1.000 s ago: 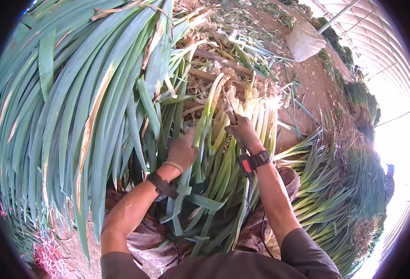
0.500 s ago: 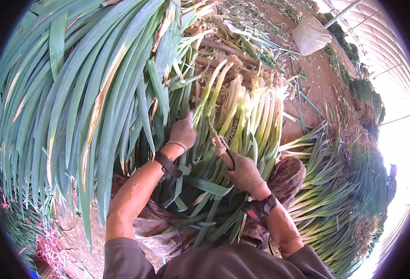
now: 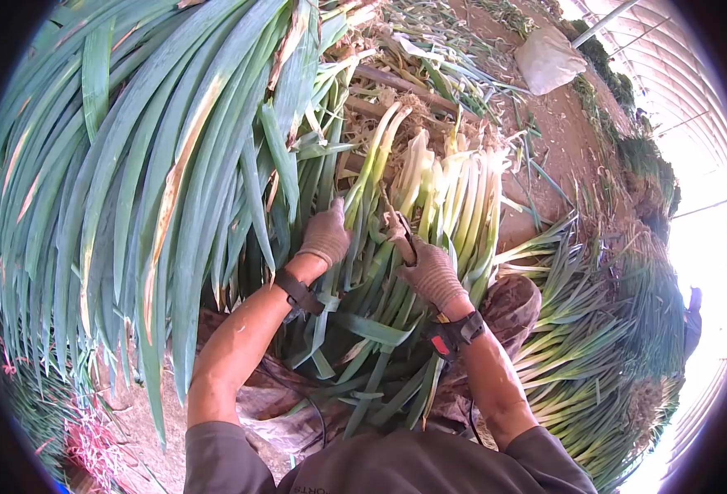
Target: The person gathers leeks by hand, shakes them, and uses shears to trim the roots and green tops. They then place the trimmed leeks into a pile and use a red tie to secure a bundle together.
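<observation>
Gloved and closed, my left hand (image 3: 326, 236) is at the stems of two green onions (image 3: 377, 156), whose white root ends point up and away from me. My fingers partly hide where they grip. My right hand (image 3: 433, 276), also gloved, is wrapped round a knife-like tool (image 3: 399, 235) with a tan handle. Its thin tip points up and left, close to the stems. Just right of the tool lies a row of thick green onions (image 3: 468, 198) with pale lower stems and roots at the far end. Loose green leaves (image 3: 371, 329) hang over my lap.
A large heap of long green onion leaves (image 3: 133, 181) rises on my left. More green onions (image 3: 577, 329) lie in bunches along the right. A whitish bag (image 3: 549, 62) rests on the soil floor. Pink ties (image 3: 95, 445) lie at lower left.
My right hand has shifted slightly up, and the tool's tip has moved up and right, away from the left hand. My left hand has stayed nearly in place.
</observation>
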### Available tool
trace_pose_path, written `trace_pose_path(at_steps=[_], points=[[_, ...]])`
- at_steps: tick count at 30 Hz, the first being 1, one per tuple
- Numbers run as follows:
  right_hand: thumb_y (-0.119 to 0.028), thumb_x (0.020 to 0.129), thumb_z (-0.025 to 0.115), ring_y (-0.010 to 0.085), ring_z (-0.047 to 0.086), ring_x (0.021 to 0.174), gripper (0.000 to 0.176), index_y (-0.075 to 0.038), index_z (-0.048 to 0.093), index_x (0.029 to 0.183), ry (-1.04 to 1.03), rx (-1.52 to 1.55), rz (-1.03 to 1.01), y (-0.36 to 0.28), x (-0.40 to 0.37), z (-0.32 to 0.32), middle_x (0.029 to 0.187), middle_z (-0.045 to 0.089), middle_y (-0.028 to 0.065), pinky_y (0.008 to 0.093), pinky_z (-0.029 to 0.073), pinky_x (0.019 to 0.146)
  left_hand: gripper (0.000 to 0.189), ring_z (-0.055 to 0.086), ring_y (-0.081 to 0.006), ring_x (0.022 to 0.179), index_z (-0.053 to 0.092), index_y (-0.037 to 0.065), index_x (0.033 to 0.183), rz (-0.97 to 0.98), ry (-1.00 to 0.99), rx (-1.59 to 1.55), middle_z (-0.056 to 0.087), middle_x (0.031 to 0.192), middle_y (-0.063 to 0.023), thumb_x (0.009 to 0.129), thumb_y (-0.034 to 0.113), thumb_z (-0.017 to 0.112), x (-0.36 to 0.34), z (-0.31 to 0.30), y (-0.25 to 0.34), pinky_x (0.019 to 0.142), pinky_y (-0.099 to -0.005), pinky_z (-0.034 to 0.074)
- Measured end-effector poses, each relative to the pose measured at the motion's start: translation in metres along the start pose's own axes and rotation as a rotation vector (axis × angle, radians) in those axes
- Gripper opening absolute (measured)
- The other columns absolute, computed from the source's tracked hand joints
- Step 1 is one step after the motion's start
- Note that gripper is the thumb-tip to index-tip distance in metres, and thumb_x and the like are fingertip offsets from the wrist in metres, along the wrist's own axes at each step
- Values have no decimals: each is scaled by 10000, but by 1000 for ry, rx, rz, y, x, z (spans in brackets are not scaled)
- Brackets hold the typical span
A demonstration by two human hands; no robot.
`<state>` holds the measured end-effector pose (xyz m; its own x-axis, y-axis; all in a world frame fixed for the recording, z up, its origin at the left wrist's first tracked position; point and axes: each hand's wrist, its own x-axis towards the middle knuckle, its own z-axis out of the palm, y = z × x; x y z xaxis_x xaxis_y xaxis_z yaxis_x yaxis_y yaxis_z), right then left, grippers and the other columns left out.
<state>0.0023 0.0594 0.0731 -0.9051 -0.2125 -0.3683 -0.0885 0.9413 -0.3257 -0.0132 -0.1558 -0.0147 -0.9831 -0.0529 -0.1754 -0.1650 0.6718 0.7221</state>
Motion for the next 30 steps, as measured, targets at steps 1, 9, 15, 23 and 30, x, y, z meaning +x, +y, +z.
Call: trace_pose_path(at_steps=[1,9,15,23,30], points=[[-199,759,703,452,645,937,444,-2,557,1128,-2,2,-7,-2,-1,-4,939,675,273,507,509,840,626,649,-449,942,467,8,1343,3,6,-4,670,965,-294,768,139,674,0,-1,1,868,-499,514],[-187,764,676,444,652,935,394,18,588,1088,77,-16,-15,3,47,-10,943,679,274,500,516,854,628,670,-447,875,440,-20,1362,39,-9,52,678,878,-290,795,132,662,1,1,-2,826,-513,529],[-218,770,693,433,660,934,381,20,613,1057,105,14,-17,6,83,-20,946,688,259,493,517,854,618,649,-458,929,443,14,1329,21,-33,37,672,958,-290,783,140,702,1,-1,2,850,-515,518],[-222,775,680,430,663,924,358,13,642,1042,180,14,8,11,129,-28,939,686,267,484,519,847,597,638,-468,958,454,22,1296,-14,-47,9,662,998,-301,776,143,723,1,0,3,860,-514,514],[-201,803,621,437,665,916,314,26,657,1016,255,-1,5,23,167,-34,942,687,274,492,524,856,598,653,-469,897,455,34,1309,15,-36,22,671,903,-290,781,151,710,-4,-4,8,826,-515,528]])
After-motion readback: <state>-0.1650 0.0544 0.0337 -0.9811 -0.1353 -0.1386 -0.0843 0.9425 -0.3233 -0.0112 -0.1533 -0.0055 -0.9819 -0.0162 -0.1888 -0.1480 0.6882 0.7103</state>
